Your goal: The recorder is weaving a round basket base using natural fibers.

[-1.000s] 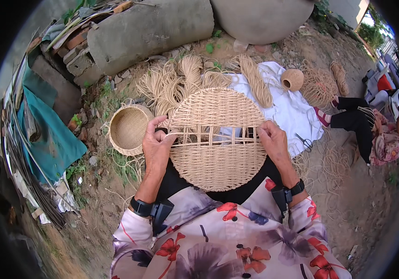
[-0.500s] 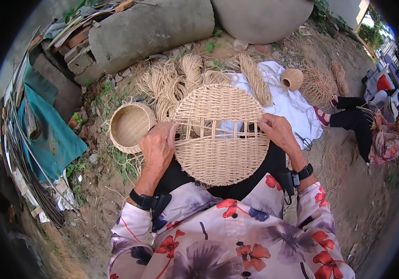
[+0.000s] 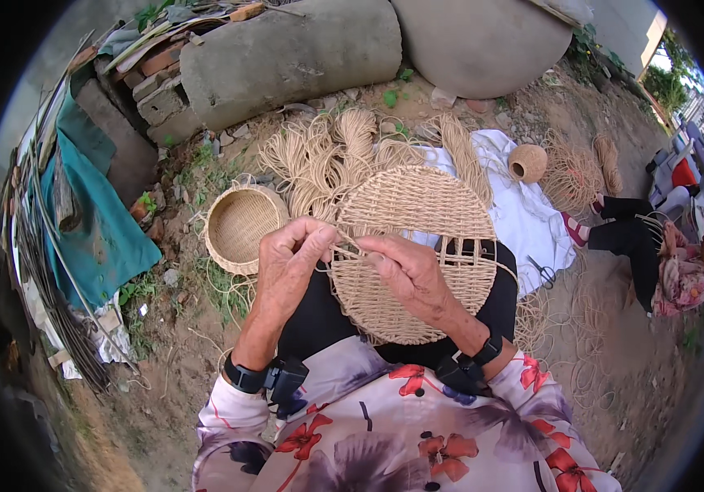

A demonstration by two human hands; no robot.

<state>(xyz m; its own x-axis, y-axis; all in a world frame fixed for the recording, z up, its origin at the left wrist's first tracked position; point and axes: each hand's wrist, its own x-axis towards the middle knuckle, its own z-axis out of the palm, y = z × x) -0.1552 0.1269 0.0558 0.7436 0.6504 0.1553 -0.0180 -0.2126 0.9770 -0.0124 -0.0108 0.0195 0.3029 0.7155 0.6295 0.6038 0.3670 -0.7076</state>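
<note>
A round woven mat [image 3: 413, 197] of tan cord rests over my lap, with an open band of bare upright strands across its middle. At the mat's left edge, my left hand [image 3: 286, 266] is closed, pinching a thin cord [image 3: 347, 241] between thumb and forefinger. My right hand [image 3: 413, 279] has its thumb and fingers pressed together on the same cord, just right of the left. It covers part of the open band and the lower weave. From the band's right end a loose strand [image 3: 506, 269] trails over my knee.
A shallow round basket [image 3: 245, 230] stands at the left. Beyond the mat lie cord hanks [image 3: 307, 156], a white cloth [image 3: 503, 168] and a small woven pot [image 3: 527, 163]. Scissors [image 3: 542, 273] lie at the right; farther off sits another person [image 3: 680, 266] holding strands.
My right hand has left the mat's right edge and come across to the cord beside my left hand. The left hand has shifted from holding the edge to pinching the cord.
</note>
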